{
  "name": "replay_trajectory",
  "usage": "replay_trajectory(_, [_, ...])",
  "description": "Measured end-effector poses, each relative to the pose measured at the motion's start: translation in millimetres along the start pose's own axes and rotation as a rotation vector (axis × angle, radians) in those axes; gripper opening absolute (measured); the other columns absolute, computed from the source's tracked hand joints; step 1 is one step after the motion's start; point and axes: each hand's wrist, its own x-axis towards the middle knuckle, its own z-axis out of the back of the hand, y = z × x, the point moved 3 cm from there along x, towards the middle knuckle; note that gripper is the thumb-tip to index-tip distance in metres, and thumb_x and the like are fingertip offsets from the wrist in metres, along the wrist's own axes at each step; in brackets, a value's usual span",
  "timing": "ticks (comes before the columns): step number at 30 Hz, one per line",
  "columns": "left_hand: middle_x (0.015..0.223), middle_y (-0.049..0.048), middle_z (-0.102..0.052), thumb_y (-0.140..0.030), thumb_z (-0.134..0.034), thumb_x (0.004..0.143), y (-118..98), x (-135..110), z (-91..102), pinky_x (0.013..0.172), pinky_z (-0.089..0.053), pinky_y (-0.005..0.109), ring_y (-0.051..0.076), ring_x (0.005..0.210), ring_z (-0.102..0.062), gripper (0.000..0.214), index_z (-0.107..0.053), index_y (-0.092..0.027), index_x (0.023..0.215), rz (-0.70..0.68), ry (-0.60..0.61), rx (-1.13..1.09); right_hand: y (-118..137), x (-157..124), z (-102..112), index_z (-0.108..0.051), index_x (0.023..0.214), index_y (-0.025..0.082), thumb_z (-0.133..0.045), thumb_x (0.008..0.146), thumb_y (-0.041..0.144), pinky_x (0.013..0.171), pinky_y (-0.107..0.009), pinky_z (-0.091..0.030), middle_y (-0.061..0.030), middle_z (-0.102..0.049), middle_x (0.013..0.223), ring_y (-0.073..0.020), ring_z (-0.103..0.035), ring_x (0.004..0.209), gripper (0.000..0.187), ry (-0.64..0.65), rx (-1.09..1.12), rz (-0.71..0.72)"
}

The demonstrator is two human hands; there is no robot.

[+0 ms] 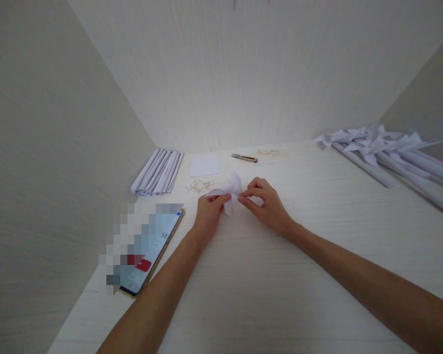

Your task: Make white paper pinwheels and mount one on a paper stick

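Observation:
A white paper pinwheel [235,184] with curled blades is held above the table between my two hands. My left hand [209,212] is closed on it, thumb and fingers pinching it near the middle. From the right, my right hand [268,204] reaches the pinwheel's centre with thumb and index fingertips brought together. Whatever sits between those fingertips is too small to make out. Just beyond my left hand lies a small pile of cotton-swab pieces [199,186] with pale sticks and white ends.
Behind the pile are a white paper square [205,165] and thread snips [244,158], with small stick bits [268,152] beside them. Rolled paper tubes [158,172] lie at left, near a phone [155,250]. Finished-looking pinwheels on paper sticks [402,160] are heaped at right. Walls enclose the table.

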Motion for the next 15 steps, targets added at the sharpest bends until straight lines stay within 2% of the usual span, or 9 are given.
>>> replay_trajectory(8, [0.054,-0.0016,-0.06,-0.016,-0.064,0.05,1.0,-0.6,-0.2,0.057,-0.04,0.023,0.011,0.055,-0.052,0.005,-0.064,-0.015,0.055,-0.044,0.041,0.063,-5.0,0.7,-4.0,-0.059,0.059,0.017,-0.059,0.07,0.021,0.057,-0.027,-0.036,-0.0004,-0.048,0.064,-0.0137,-0.047,0.065,0.012,0.002,0.076,-0.19])
replay_trajectory(15, [0.057,-0.0007,-0.062,-0.017,-0.064,0.05,1.4,-0.3,-1.1,0.06,-0.042,0.025,0.012,0.059,-0.054,0.007,-0.064,-0.015,0.057,-0.067,0.052,0.117,-5.9,1.0,-3.0,-0.058,0.055,0.017,-0.06,0.069,0.021,0.055,-0.026,-0.035,0.0009,-0.048,0.061,-0.0113,-0.045,0.058,0.014,-0.036,0.071,-0.244])
